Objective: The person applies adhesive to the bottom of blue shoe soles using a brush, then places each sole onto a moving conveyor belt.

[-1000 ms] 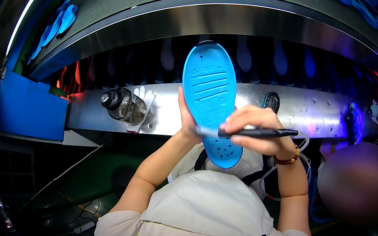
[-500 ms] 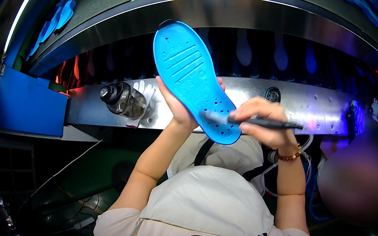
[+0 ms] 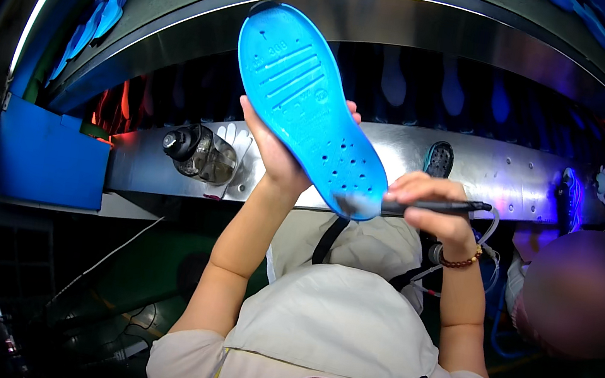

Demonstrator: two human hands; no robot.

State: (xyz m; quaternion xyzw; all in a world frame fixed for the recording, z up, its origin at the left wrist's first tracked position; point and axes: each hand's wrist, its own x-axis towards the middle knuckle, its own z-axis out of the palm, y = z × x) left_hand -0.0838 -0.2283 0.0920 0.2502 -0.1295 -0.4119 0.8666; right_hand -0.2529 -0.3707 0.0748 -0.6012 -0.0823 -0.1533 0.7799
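A blue shoe sole (image 3: 304, 123) is held in the left hand (image 3: 280, 153), stretching well above that grip. The right hand (image 3: 447, 225), right of it, clasps a black brush (image 3: 431, 206), bristles (image 3: 351, 204) blurred over the sole's lower end. Small moulded characters (image 3: 277, 47) mark its upper part.

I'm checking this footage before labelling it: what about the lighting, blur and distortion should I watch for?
Head view: glare whitens parts of the metal ledge, with violet light toward its right end; head view: motion-like blur smears the tip of the black-handled tool; head view: the steel rail bows into an arc; head view: corners sink into black.
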